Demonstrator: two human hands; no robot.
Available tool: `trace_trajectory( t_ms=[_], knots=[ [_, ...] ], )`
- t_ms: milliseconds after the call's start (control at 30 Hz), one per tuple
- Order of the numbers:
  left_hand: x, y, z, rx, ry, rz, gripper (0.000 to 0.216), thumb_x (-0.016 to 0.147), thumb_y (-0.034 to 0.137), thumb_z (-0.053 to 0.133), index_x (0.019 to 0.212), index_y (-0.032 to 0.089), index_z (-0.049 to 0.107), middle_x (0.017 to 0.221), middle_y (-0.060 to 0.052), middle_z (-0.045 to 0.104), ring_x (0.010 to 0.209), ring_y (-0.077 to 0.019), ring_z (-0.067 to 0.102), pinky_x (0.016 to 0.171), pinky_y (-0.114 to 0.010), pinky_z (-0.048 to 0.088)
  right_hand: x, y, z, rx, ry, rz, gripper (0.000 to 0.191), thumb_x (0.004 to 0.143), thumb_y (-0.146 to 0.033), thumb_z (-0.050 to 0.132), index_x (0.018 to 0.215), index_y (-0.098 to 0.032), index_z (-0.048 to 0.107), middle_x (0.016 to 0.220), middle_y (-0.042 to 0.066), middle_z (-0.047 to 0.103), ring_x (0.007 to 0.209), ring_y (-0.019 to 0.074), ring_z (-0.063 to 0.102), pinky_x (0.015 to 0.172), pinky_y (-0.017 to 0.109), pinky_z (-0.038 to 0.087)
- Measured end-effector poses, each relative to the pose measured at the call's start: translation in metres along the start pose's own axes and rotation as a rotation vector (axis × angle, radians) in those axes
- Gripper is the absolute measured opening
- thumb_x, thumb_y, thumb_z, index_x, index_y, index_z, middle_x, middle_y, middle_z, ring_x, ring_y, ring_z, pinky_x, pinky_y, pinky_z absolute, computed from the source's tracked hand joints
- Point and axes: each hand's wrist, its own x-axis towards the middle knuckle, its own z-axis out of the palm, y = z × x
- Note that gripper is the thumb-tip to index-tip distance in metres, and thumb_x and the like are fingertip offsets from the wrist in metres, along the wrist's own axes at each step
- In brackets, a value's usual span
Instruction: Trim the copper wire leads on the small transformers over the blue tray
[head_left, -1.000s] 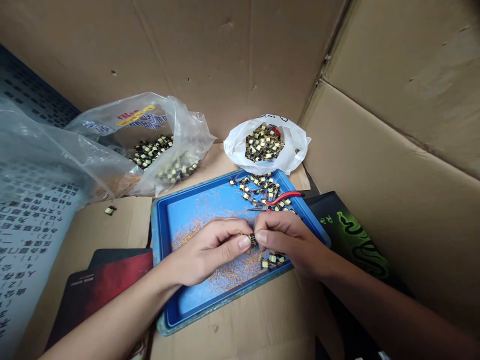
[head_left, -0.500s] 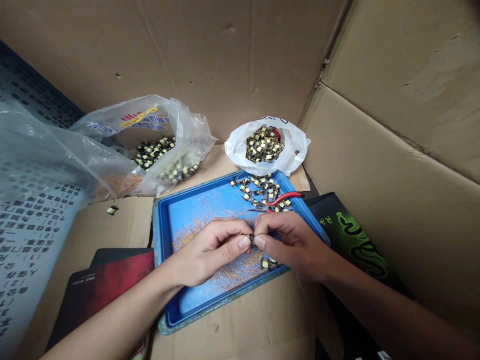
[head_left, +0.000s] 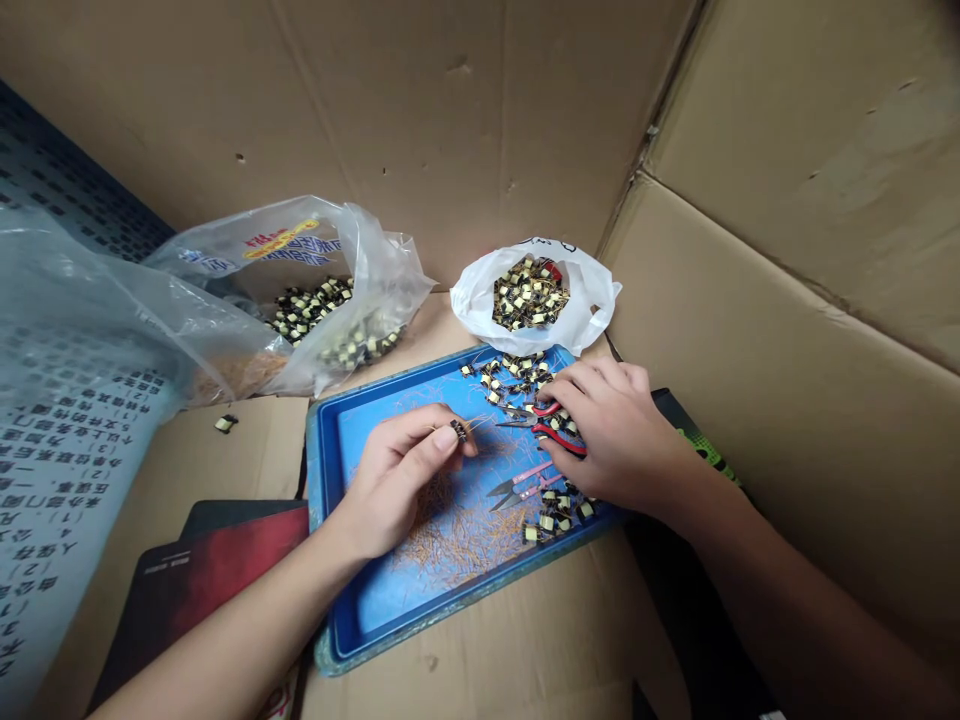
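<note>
Between thumb and fingers, my left hand (head_left: 409,470) pinches a small transformer (head_left: 458,431) with black pins, its thin copper wires sticking out to the right. My right hand (head_left: 611,425) is closed round the red-handled pliers (head_left: 559,440), whose slim jaws point left and stand apart. Below them, pink-handled thread snips (head_left: 519,487) lie open in the blue tray (head_left: 330,655). Several yellow-and-black transformers (head_left: 551,518) sit at the tray's near right, and more (head_left: 514,376) lie in its far right corner. Copper wire clippings (head_left: 457,545) cover much of the tray floor.
A white plastic bag (head_left: 480,320) full of wired transformers stands behind the tray. Left of it is a clear bag (head_left: 375,250) with more. One loose transformer (head_left: 226,424) lies on the cardboard at left. Cardboard walls (head_left: 787,400) close off the back and right.
My right hand has let go of the transformer and moved right and up onto the red pliers. My left hand has drawn left and up with the transformer, uncovering the snips.
</note>
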Motion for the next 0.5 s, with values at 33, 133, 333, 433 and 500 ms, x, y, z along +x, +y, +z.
trace_trajectory(
  t_ms=[33,133,333,433,500],
  knots=[
    [0.0003,0.0011,0.0008,0.008,-0.001,-0.003,0.032,0.100,0.041,0.060,0.086,0.015,0.072,0.083,-0.004,0.067,0.075,-0.0121,0.056,0.071,-0.025,0.041,-0.0003,-0.0005,-0.0001,-0.001,-0.009,0.006,0.031,0.089,-0.035,0.064,0.115,-0.018,0.067,0.121,0.015,0.066,0.115,0.0367,0.054,0.096,0.052,0.035],
    [0.0009,0.0034,0.0020,0.045,0.007,0.000,0.034,0.101,0.042,0.059,0.087,0.014,0.072,0.082,-0.004,0.067,0.074,-0.0123,0.056,0.070,-0.024,0.042,-0.0018,-0.0011,-0.0021,0.011,-0.055,0.018,0.033,0.088,-0.033,0.063,0.118,-0.019,0.065,0.124,0.015,0.064,0.116,0.0373,0.054,0.095,0.052,0.037],
    [0.0009,0.0029,-0.0003,0.121,0.034,0.036,0.035,0.102,0.042,0.057,0.087,0.014,0.072,0.078,-0.003,0.066,0.072,-0.0114,0.056,0.070,-0.024,0.042,-0.0016,-0.0025,0.0022,-0.034,-0.059,0.020,0.057,0.082,-0.020,0.058,0.138,-0.013,0.055,0.125,0.018,0.063,0.116,0.0390,0.055,0.091,0.051,0.041],
    [0.0014,0.0027,-0.0013,0.167,0.023,0.040,0.036,0.102,0.043,0.056,0.086,0.014,0.072,0.078,-0.003,0.066,0.072,-0.0117,0.057,0.070,-0.024,0.043,0.0000,-0.0064,0.0032,-0.112,-0.026,-0.006,0.057,0.076,-0.020,0.058,0.132,-0.010,0.058,0.116,0.018,0.065,0.105,0.0373,0.057,0.084,0.048,0.042],
    [0.0019,0.0033,-0.0014,0.199,0.021,0.037,0.038,0.102,0.045,0.056,0.086,0.014,0.072,0.078,-0.004,0.067,0.071,-0.0122,0.057,0.069,-0.025,0.043,0.0000,-0.0090,0.0011,-0.134,0.001,-0.006,0.056,0.074,-0.020,0.059,0.130,-0.010,0.059,0.111,0.018,0.065,0.099,0.0352,0.058,0.083,0.047,0.044]
  ],
)
